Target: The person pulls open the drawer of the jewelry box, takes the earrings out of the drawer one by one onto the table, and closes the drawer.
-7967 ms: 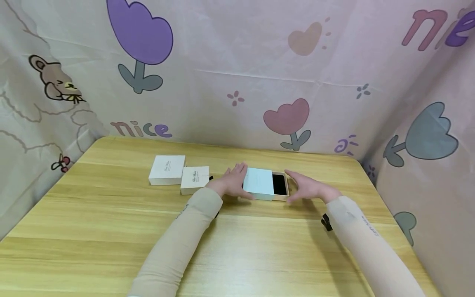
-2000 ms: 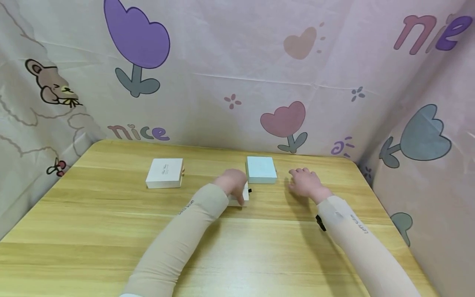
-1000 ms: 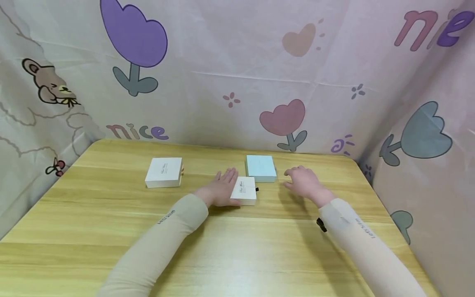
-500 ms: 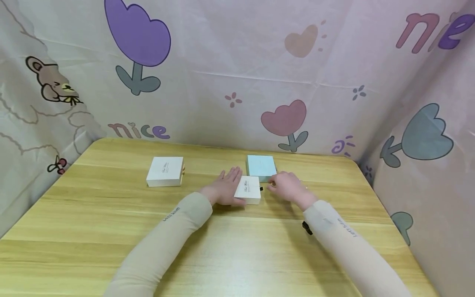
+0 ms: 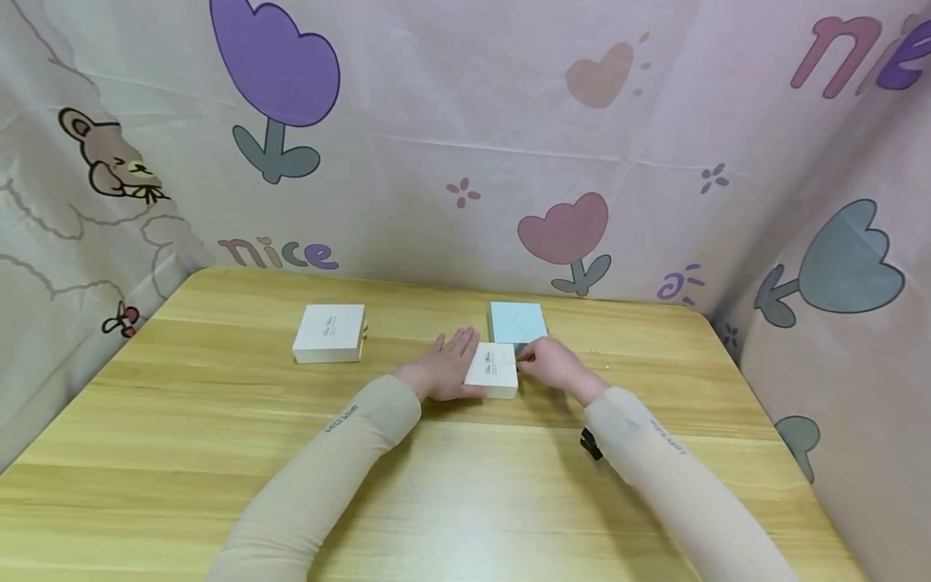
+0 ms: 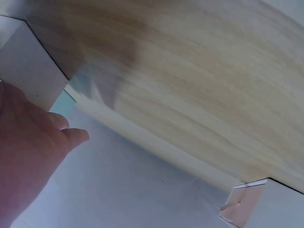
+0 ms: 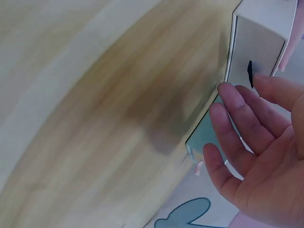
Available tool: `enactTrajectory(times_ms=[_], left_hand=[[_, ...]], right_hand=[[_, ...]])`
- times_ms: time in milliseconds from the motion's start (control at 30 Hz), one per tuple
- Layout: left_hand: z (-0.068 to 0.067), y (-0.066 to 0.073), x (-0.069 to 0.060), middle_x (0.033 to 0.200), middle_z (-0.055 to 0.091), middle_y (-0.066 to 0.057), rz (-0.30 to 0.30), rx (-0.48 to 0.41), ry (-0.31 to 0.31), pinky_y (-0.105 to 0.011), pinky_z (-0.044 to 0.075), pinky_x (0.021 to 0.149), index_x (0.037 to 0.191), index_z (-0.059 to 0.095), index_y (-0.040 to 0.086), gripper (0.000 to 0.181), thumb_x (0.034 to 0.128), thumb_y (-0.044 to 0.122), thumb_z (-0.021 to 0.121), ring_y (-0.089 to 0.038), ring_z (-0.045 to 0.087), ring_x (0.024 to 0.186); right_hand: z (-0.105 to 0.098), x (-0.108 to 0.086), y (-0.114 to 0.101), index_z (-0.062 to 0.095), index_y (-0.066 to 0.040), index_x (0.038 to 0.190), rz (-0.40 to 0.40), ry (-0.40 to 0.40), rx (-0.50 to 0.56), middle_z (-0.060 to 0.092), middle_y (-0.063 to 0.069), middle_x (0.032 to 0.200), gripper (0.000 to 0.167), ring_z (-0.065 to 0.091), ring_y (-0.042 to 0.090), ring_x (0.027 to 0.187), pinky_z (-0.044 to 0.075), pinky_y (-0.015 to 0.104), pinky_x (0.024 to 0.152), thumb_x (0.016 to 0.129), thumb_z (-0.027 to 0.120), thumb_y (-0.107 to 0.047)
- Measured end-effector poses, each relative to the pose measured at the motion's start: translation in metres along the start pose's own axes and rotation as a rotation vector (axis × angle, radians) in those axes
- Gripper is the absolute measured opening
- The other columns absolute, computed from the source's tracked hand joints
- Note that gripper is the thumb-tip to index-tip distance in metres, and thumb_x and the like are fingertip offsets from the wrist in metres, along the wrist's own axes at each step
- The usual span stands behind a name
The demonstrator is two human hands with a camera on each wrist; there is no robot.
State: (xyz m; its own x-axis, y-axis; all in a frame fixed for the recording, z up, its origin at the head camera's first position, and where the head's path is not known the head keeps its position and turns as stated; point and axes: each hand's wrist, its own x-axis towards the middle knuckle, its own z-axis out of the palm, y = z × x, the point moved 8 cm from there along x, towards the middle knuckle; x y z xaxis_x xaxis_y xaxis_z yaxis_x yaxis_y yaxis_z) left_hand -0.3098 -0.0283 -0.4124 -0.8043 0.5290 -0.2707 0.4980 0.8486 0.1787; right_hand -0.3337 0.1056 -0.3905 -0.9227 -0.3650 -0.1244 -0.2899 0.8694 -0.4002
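Note:
My left hand [image 5: 444, 370] lies with straight fingers over the left part of a small white box [image 5: 493, 372], its thumb along the front side. In the left wrist view the hand [image 6: 28, 152] is beside that box [image 6: 33, 66]. At the box's right end is my right hand [image 5: 556, 365]. The right wrist view shows a black tab [image 7: 250, 71] on the box's end face, the thumb at its lower end and relaxed fingers [image 7: 232, 99] close by; no firm pinch is visible. A light blue box [image 5: 518, 323] stands just behind the white one.
A larger white box [image 5: 330, 333] sits at the back left of the wooden table [image 5: 465, 501]. Two tiny pale specks [image 5: 607, 367] lie right of my right hand. A patterned cloth [image 5: 422, 162] rises behind the table. Beside my right sleeve is a black object [image 5: 591, 444].
My right hand has moved left to the box's tabbed end. The small white box has slid rightward with my left hand since two seconds ago. Earlier, the light blue box was partly drawn out; now it looks closed.

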Motion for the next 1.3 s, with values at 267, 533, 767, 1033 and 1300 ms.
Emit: enactTrajectory(times_ms=[267, 533, 767, 1033, 1300], left_hand=[[0.003, -0.001, 0.006, 0.158, -0.007, -0.015, -0.007, 0.011, -0.012, -0.050, 0.005, 0.118, 0.149, -0.004, 0.001, 0.100, 0.0881, 0.063, 0.044, -0.027, -0.005, 0.146], [-0.002, 0.003, 0.002, 0.158, -0.005, -0.016, -0.008, 0.023, -0.015, -0.050, 0.006, 0.118, 0.149, -0.004, 0.000, 0.099, 0.0887, 0.063, 0.043, -0.027, -0.004, 0.146], [-0.002, 0.002, 0.001, 0.158, -0.004, -0.016, -0.011, 0.009, -0.010, -0.050, 0.005, 0.118, 0.149, -0.003, 0.000, 0.099, 0.0885, 0.063, 0.044, -0.028, -0.003, 0.146], [-0.002, 0.002, -0.001, 0.158, -0.005, -0.015, -0.009, 0.013, -0.014, -0.050, 0.004, 0.118, 0.149, -0.004, 0.001, 0.098, 0.0888, 0.063, 0.042, -0.028, -0.004, 0.146], [-0.002, 0.003, -0.003, 0.158, -0.005, -0.016, -0.001, 0.009, -0.020, -0.051, 0.005, 0.118, 0.149, -0.003, 0.000, 0.097, 0.0894, 0.062, 0.043, -0.029, -0.003, 0.146]], right_hand=[[0.003, 0.004, -0.005, 0.072, 0.001, 0.091, 0.033, 0.020, -0.013, 0.071, 0.012, 0.086, 0.015, 0.054, 0.015, 0.067, 0.050, 0.031, 0.070, 0.083, 0.060, -0.001], [0.002, 0.004, -0.009, 0.072, 0.000, 0.077, 0.049, 0.056, -0.070, 0.062, 0.005, 0.065, 0.016, 0.043, 0.013, 0.058, 0.035, 0.021, 0.055, 0.078, 0.056, 0.005], [0.001, 0.002, -0.003, 0.071, -0.001, 0.075, 0.078, 0.048, -0.066, 0.065, 0.007, 0.068, 0.019, 0.045, 0.014, 0.057, 0.038, 0.021, 0.053, 0.076, 0.054, 0.008], [-0.002, -0.002, 0.005, 0.070, -0.001, 0.073, 0.081, 0.049, -0.063, 0.064, 0.008, 0.068, 0.020, 0.045, 0.015, 0.058, 0.041, 0.024, 0.056, 0.078, 0.052, 0.008], [-0.002, -0.004, 0.013, 0.067, -0.002, 0.070, 0.082, 0.052, -0.061, 0.058, 0.005, 0.065, 0.021, 0.042, 0.015, 0.058, 0.039, 0.024, 0.057, 0.078, 0.050, 0.008]])
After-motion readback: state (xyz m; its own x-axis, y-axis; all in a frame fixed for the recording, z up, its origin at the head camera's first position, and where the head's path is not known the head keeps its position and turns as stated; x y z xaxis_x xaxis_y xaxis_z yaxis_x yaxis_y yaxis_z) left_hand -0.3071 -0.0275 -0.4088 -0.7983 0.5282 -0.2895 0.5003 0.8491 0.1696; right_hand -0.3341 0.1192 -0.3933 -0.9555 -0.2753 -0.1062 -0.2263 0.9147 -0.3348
